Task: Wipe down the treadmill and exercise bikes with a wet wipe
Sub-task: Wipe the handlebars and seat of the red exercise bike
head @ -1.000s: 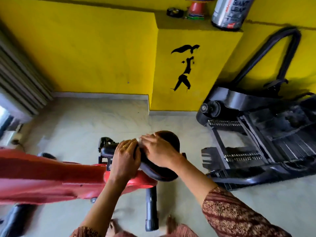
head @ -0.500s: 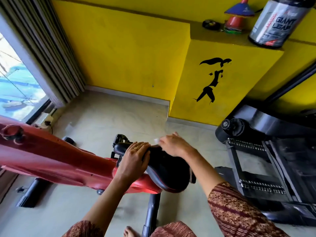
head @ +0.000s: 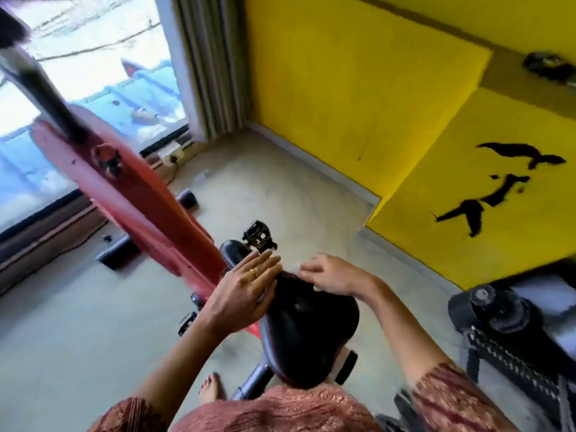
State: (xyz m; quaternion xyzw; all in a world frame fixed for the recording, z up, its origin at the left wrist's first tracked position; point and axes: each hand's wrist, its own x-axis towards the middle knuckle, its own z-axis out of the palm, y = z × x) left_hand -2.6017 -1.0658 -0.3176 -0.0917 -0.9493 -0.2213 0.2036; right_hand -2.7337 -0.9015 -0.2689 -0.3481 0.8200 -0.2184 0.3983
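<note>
Head view: the black saddle (head: 308,332) of the red exercise bike (head: 149,207) sits low in the centre. The left hand (head: 246,294) lies flat, fingers straight, against the saddle's left edge. The right hand (head: 333,275) pinches a white wet wipe (head: 296,269) on the saddle's front. A pedal (head: 260,238) is just beyond the saddle. The treadmill (head: 514,322) stands right of it, and a black decal (head: 498,188) marks the yellow wall above.

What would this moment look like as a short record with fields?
Place: room with yellow walls
Machine: red exercise bike, black saddle
Left hand: fingers straight, laid against the saddle's side
Right hand: pinches a white wet wipe over the saddle's front
Nearby: black treadmill at right
</note>
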